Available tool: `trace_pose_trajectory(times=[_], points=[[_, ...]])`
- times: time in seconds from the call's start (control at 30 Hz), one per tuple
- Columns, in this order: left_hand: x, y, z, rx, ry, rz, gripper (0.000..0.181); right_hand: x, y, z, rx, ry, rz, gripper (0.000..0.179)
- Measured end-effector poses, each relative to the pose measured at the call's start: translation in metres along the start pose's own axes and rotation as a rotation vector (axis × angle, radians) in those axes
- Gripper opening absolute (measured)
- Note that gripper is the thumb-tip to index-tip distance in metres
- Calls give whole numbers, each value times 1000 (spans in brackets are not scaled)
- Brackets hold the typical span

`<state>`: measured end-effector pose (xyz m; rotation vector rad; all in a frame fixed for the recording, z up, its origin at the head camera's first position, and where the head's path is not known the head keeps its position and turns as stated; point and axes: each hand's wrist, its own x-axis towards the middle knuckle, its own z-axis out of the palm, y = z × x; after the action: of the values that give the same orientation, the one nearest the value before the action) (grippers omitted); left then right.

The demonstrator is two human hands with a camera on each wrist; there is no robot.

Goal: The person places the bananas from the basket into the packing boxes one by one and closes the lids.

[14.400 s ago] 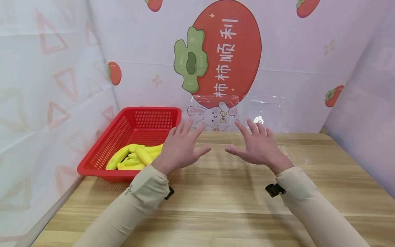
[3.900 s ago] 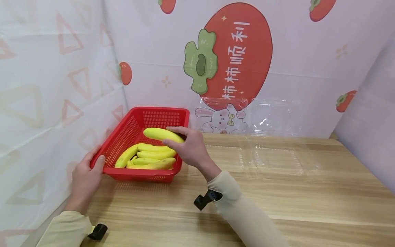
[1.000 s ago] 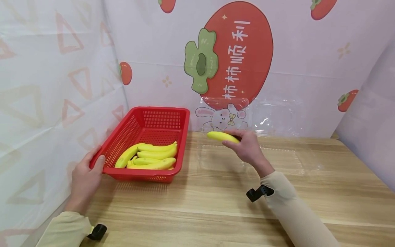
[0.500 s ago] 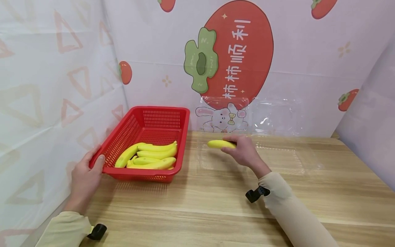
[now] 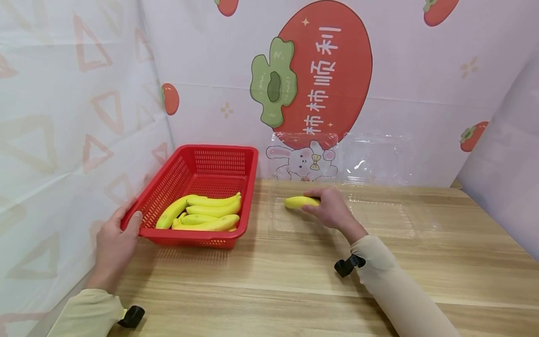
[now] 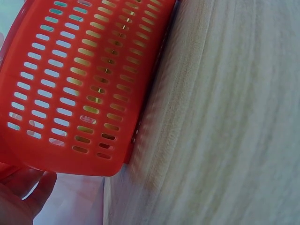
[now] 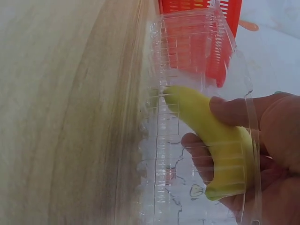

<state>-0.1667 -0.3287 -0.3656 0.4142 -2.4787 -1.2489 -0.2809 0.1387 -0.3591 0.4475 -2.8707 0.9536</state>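
Observation:
My left hand point(image 5: 113, 245) grips the near left corner of a red plastic basket point(image 5: 185, 233), thumb over the rim. Several yellow bananas point(image 5: 214, 211) lie in its near part. To the right, my right hand point(image 5: 333, 209) holds one banana point(image 5: 296, 202) by finger and thumb, low inside the left one of two clear plastic boxes point(image 5: 294, 229). In the right wrist view that banana point(image 7: 215, 136) shows through the clear wall point(image 7: 161, 154), thumb on one side and fingers on the other. The left wrist view shows the basket's slotted side point(image 6: 89, 84) and fingertips point(image 6: 42, 187) under its rim.
The second clear box point(image 5: 383, 217) stands just right of the first. Both raised lids point(image 5: 376, 159) stand up before the printed back wall point(image 5: 202, 112). A white cloth wall point(image 5: 71, 154) runs close along the basket's left side. Underneath is a wood-grain table point(image 5: 252, 290).
Both hands were free over the table at first. My left hand took the basket's corner; my right lifted a banana out, carried it right, then lowered it into the left clear box.

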Motion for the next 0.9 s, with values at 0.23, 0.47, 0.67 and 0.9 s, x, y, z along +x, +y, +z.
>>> trace_pose_trajectory(times=[0.23,0.47,0.67,0.9], points=[[-1,1,0,-6,-7,-6,63,1,2,4,-51,-12,-18,44],[-1,0,1,-8,-15,-18,63,2,3,8,-95,-14,-39,41],[0,0,1,-8,-21,-21,63,3,2,11,-125,-7,-37,38],[-1,0,0,0,-15,-26,63,1,0,10,-162,-8,-32,37]])
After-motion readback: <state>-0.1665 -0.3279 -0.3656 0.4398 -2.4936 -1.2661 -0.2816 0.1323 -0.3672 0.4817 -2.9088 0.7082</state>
